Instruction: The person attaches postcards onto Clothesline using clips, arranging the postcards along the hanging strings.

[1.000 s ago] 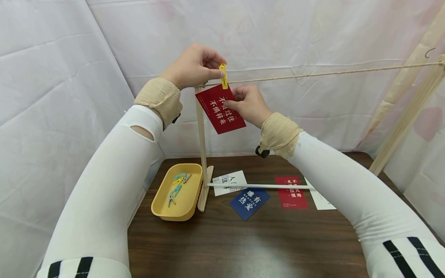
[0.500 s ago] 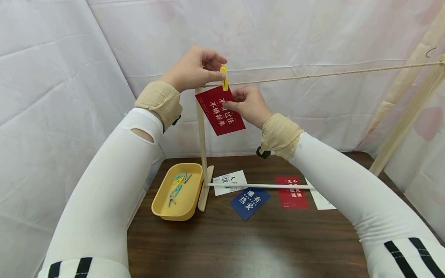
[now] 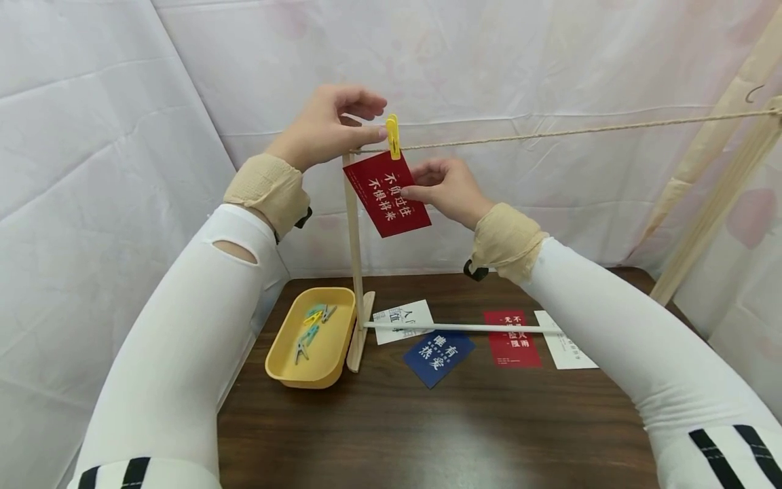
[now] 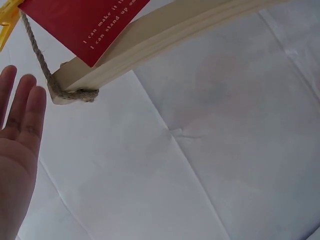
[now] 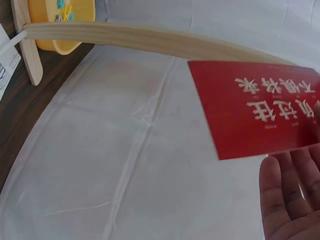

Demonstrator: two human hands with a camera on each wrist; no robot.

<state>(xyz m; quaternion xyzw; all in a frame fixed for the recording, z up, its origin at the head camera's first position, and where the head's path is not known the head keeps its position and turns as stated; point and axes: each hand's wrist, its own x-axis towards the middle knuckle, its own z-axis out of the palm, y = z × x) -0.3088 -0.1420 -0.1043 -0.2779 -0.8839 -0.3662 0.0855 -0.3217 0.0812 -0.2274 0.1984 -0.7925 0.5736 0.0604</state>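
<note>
A yellow clothespin (image 3: 393, 137) clips a red card (image 3: 387, 193) with white characters to the rope (image 3: 525, 137); the card hangs tilted. Just left of the clothespin is my left hand (image 3: 332, 125), its thumb tip close to the clip and its fingers loosely extended. In the left wrist view those fingers (image 4: 34, 112) are straight and apart from the clothespin. My right hand (image 3: 449, 190) is at the card's right edge, thumb in front. Seen from the right wrist, its fingers (image 5: 274, 187) extend loosely below the card's edge, spread away from the thumb. Whether the thumb touches the card is unclear.
A yellow tray (image 3: 332, 377) with several clothespins stands left of the wooden post (image 3: 356, 244). A white rod (image 3: 464, 328) crosses above a white card (image 3: 391, 316), a blue card (image 3: 436, 370), another red card (image 3: 513, 353) and a white card (image 3: 565, 346) on the table.
My left hand has let go of the clothespin and moved slightly left. My right hand has loosened and drawn right from the card, which stays hanging on the rope.
</note>
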